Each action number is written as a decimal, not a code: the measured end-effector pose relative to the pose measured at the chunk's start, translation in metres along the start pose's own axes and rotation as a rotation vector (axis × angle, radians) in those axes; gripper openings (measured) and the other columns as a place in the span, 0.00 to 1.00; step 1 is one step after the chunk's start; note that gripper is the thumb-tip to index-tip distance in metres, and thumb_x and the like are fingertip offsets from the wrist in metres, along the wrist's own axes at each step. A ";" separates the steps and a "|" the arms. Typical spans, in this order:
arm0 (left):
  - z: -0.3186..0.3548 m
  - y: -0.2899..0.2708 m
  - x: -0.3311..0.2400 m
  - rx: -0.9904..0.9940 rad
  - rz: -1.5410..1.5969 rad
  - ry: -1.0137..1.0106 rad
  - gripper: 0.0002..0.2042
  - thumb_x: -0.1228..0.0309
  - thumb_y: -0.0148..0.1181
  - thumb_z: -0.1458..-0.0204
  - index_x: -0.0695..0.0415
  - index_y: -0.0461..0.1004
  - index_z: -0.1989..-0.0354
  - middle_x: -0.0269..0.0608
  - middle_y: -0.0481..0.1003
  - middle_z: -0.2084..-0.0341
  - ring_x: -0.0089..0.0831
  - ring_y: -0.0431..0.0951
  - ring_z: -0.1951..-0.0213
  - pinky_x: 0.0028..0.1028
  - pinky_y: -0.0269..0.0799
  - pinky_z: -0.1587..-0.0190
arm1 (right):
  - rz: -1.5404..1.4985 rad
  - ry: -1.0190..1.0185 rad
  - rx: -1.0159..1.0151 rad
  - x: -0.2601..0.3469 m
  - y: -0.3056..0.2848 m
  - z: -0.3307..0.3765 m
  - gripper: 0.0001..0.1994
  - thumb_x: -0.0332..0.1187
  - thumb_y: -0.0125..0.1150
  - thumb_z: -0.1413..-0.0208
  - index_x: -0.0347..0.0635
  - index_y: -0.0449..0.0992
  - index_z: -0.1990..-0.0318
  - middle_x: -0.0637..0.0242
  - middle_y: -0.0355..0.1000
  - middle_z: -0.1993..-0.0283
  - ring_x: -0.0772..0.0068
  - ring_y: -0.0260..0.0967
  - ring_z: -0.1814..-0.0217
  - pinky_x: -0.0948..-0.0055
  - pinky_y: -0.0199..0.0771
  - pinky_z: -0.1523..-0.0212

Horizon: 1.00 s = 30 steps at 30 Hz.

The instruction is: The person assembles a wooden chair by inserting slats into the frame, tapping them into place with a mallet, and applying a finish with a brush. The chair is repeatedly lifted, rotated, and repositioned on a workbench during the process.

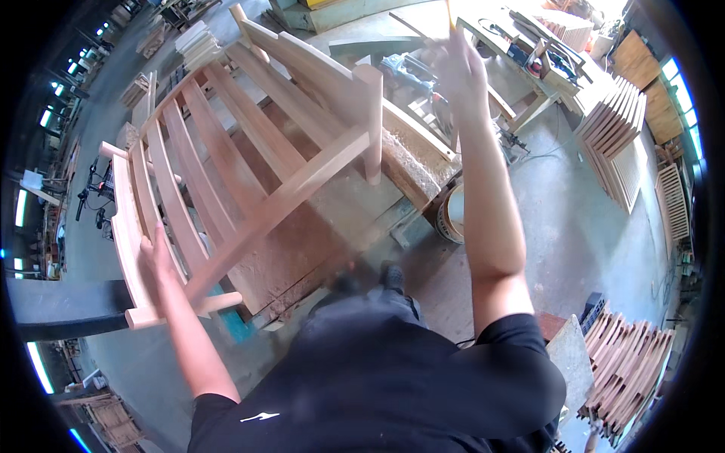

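Note:
A slatted bench frame of pale bare wood point(249, 204) lies tilted in front of me, with long slats, round-ended legs and a curved rail. My left hand point(156, 264) rests against its near left rail, fingers stretched along the wood. My right arm reaches far forward and up. At its end my right hand point(464, 72) is smeared by motion, its fingers closed at a thin yellow thing point(451, 13) that runs out of the top of the picture. What that thing is, I cannot make out.
Beneath the frame is a brown work surface point(279, 260). A blue-grey power tool point(408, 73) and a white bucket point(453, 215) stand beyond it. Stacked wooden parts point(615, 143) are at the right, more point(627, 370) at lower right. A dark beam point(72, 309) juts in at left.

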<state>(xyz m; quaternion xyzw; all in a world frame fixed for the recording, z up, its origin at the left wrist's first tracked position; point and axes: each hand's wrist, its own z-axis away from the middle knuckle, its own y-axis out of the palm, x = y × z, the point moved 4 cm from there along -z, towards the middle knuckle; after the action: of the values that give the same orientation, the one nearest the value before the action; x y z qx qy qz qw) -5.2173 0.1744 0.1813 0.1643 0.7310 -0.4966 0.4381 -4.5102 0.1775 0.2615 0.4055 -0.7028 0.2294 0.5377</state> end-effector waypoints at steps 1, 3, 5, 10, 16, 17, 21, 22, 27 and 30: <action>0.012 0.011 0.004 -0.049 -0.077 0.070 0.47 0.42 0.61 0.44 0.72 0.55 0.31 0.64 0.58 0.32 0.49 0.60 0.31 0.39 0.54 0.30 | -0.145 0.010 -0.014 -0.002 -0.011 0.035 0.25 0.49 0.43 0.28 0.36 0.76 0.64 0.73 0.64 0.77 0.83 0.56 0.76 0.78 0.58 0.73; 0.058 0.041 -0.029 -0.004 -0.331 0.234 0.45 0.41 0.57 0.42 0.68 0.53 0.29 0.63 0.55 0.30 0.52 0.54 0.28 0.42 0.51 0.29 | 0.044 -0.026 -0.056 -0.039 -0.038 0.094 0.18 0.39 0.43 0.29 0.37 0.76 0.62 0.79 0.58 0.79 0.86 0.51 0.79 0.77 0.52 0.77; 0.101 0.063 -0.045 0.028 -0.530 0.444 0.41 0.43 0.54 0.39 0.67 0.55 0.30 0.61 0.57 0.31 0.53 0.55 0.29 0.43 0.51 0.29 | 0.151 -0.016 -0.007 -0.082 -0.043 0.156 0.15 0.38 0.45 0.29 0.38 0.76 0.60 0.77 0.63 0.75 0.83 0.56 0.75 0.80 0.57 0.73; 0.163 0.089 -0.078 0.002 -0.775 0.748 0.30 0.52 0.48 0.33 0.67 0.64 0.34 0.57 0.65 0.35 0.52 0.61 0.31 0.45 0.53 0.29 | 0.360 0.282 0.208 -0.139 -0.021 0.239 0.12 0.39 0.51 0.31 0.42 0.75 0.51 0.48 0.76 0.61 0.45 0.76 0.57 0.57 0.74 0.56; 0.162 0.091 -0.077 -0.062 -0.811 0.851 0.25 0.56 0.48 0.33 0.72 0.76 0.50 0.60 0.71 0.41 0.56 0.68 0.37 0.45 0.58 0.31 | 0.326 0.014 0.201 -0.137 -0.007 0.233 0.12 0.38 0.52 0.32 0.42 0.75 0.49 0.50 0.76 0.57 0.42 0.74 0.54 0.54 0.74 0.54; 0.163 0.092 -0.077 -0.050 -0.812 0.834 0.25 0.55 0.48 0.33 0.72 0.76 0.51 0.60 0.72 0.41 0.56 0.68 0.37 0.45 0.58 0.31 | 0.324 0.023 0.217 -0.140 -0.007 0.233 0.13 0.39 0.52 0.32 0.42 0.75 0.49 0.50 0.76 0.57 0.42 0.74 0.53 0.54 0.74 0.53; 0.162 0.095 -0.080 -0.030 -0.804 0.786 0.27 0.54 0.46 0.33 0.71 0.77 0.53 0.61 0.72 0.42 0.57 0.67 0.36 0.45 0.57 0.31 | 0.334 0.037 0.224 -0.153 -0.006 0.235 0.12 0.37 0.52 0.32 0.40 0.75 0.49 0.49 0.76 0.59 0.46 0.75 0.55 0.58 0.75 0.54; 0.163 0.095 -0.080 -0.024 -0.799 0.776 0.27 0.53 0.46 0.32 0.71 0.77 0.53 0.60 0.72 0.43 0.57 0.67 0.36 0.45 0.57 0.31 | 0.342 0.034 0.211 -0.153 -0.007 0.235 0.12 0.36 0.53 0.32 0.39 0.75 0.50 0.49 0.76 0.60 0.48 0.76 0.56 0.61 0.75 0.55; 0.159 0.096 -0.075 -0.017 -0.795 0.770 0.27 0.52 0.45 0.32 0.70 0.76 0.51 0.60 0.73 0.43 0.56 0.66 0.36 0.45 0.57 0.31 | 0.236 0.238 0.184 -0.148 0.001 0.219 0.13 0.37 0.54 0.33 0.39 0.77 0.50 0.51 0.77 0.60 0.55 0.77 0.57 0.63 0.75 0.55; 0.158 0.092 -0.076 -0.041 -0.771 0.761 0.28 0.51 0.45 0.33 0.68 0.74 0.46 0.59 0.72 0.42 0.56 0.65 0.35 0.44 0.56 0.31 | 0.293 0.293 0.178 -0.182 0.006 0.230 0.14 0.39 0.55 0.33 0.38 0.79 0.51 0.52 0.78 0.60 0.61 0.77 0.56 0.66 0.74 0.53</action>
<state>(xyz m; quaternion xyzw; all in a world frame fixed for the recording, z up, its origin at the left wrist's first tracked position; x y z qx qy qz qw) -5.0367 0.0932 0.1692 0.0439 0.8548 -0.5126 -0.0686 -4.6296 0.0649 0.0182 0.3071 -0.6457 0.4225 0.5571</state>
